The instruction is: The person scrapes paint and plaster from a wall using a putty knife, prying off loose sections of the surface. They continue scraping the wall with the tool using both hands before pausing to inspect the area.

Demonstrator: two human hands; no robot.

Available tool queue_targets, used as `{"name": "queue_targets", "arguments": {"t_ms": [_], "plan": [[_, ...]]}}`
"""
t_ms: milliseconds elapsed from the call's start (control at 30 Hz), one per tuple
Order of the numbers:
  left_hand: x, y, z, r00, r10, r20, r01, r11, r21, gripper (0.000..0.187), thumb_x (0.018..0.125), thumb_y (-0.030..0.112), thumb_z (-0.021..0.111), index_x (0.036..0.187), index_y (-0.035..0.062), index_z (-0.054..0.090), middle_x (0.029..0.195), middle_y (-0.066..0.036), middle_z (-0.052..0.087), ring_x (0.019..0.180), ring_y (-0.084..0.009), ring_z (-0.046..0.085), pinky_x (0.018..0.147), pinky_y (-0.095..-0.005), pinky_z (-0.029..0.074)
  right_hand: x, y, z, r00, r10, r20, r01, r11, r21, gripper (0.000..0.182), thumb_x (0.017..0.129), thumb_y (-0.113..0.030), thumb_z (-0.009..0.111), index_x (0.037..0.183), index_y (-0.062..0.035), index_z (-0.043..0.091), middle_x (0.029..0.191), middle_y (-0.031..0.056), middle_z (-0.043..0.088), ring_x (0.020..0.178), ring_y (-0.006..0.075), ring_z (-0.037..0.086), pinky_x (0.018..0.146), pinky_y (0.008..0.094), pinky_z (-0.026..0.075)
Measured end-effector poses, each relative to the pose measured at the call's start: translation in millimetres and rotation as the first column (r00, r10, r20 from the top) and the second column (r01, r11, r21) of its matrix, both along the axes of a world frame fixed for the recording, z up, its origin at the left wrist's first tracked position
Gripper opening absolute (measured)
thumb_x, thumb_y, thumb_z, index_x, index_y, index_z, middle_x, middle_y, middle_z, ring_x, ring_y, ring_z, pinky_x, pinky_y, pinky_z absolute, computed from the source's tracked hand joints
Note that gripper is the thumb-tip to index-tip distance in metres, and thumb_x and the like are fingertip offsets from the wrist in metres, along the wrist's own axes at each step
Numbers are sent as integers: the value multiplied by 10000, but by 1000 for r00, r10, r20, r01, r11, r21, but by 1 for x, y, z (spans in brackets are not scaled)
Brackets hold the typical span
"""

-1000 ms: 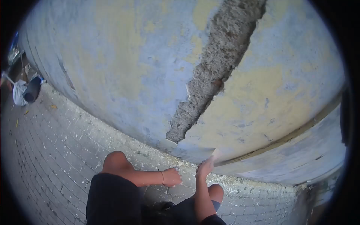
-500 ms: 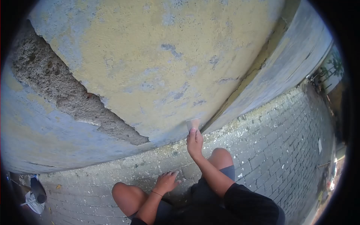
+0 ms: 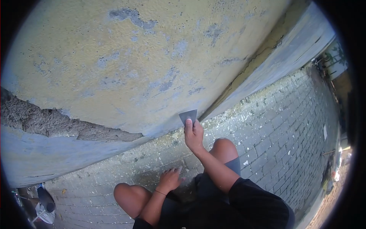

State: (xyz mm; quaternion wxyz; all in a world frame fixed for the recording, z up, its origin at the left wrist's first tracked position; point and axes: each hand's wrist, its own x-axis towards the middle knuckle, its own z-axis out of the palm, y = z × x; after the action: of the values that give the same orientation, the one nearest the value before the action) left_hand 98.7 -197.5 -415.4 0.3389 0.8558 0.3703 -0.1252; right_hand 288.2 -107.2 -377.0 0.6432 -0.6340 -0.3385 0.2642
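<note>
My right hand (image 3: pixel 194 134) is wrapped round a putty knife, its thumb pressed along the flat grey blade (image 3: pixel 188 115). The wide edge of the blade points up the painted wall (image 3: pixel 126 76), close to the wall's foot; the handle is hidden in my palm. Yellow paint with bluish worn patches covers this wall. My left hand (image 3: pixel 170 180) hangs low between my knees, over the paving, with its fingers apart.
A strip of bare rough plaster (image 3: pixel 68 124) runs along the lower left of the wall. A cracked corner groove (image 3: pixel 248 70) rises at the right. Paint flakes dot the brick paving (image 3: pixel 267 137). A dark object (image 3: pixel 45 199) and a pale bag (image 3: pixel 45 214) lie at the lower left.
My right hand has shifted slightly up and left with the putty knife, whose blade now faces me more flatly. The view has turned, so the bare plaster strip sits further left and lower.
</note>
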Motion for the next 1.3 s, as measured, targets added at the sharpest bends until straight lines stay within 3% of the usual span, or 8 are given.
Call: {"name": "queue_targets", "arguments": {"t_ms": [267,333,433,533,600,900,1200,1300], "plan": [[5,14,10,902,203,381,-237,970,45,390,907,344,568,1162,50,584,1035,-148,646,950,-324,629,855,-418,481,-4,-24,33,948,249,-198,-266,962,-62,240,973,-237,525,999,0,553,685,-8,516,628,56,449,546,253,386],[0,23,15,659,635,402,-402,750,-525,281,959,275,531,1059,27,616,950,-100,666,856,-225,647,801,-348,496,-13,-49,46,881,402,-249,-451,874,-183,240,968,-230,530,1039,0,537,701,-2,524,646,54,465,558,253,395],[-13,31,23,241,884,400,-311,461,-831,279,994,252,482,991,7,616,898,-74,662,828,-145,621,771,-301,490,-26,-84,41,791,587,-173,-611,740,-283,290,955,-214,545,1151,-8,490,728,55,559,659,100,515,596,281,429],[-21,36,31,126,901,416,-303,434,-849,217,965,200,545,941,-3,620,862,-81,666,782,-134,617,723,-283,493,-31,-91,7,784,620,0,-584,738,-338,406,937,-227,564,1262,-23,432,736,142,589,654,213,583,626,332,460],[-24,33,17,105,903,416,-385,423,-821,183,943,169,579,922,-7,625,837,-81,665,754,-127,611,701,-272,491,-32,-81,3,713,701,-3,-609,616,-499,492,917,-251,579,1326,-34,413,800,237,615,716,344,631,667,388,484],[-36,35,3,-23,946,324,-415,286,-863,87,863,62,655,860,-25,646,781,-88,658,676,-127,586,636,-256,459,-35,-68,21,591,802,91,-660,545,-518,635,891,-284,591,1434,-71,338,968,298,628,888,420,639,787,417,498],[-51,40,2,-83,945,317,-410,257,-875,127,846,65,676,883,-51,641,775,-93,651,646,-130,584,598,-246,458,-39,-63,-12,502,828,250,-768,560,-311,727,909,-338,602,1482,-92,230,850,186,651,717,260,632,695,377,504],[-53,43,8,-77,955,287,-416,231,-879,147,842,79,683,893,-52,641,768,-94,650,639,-133,590,585,-246,459,-39,-61,29,397,915,-65,-825,325,-462,770,928,-346,579,1514,-143,123,711,107,579,536,172,563,501,316,478]]}}
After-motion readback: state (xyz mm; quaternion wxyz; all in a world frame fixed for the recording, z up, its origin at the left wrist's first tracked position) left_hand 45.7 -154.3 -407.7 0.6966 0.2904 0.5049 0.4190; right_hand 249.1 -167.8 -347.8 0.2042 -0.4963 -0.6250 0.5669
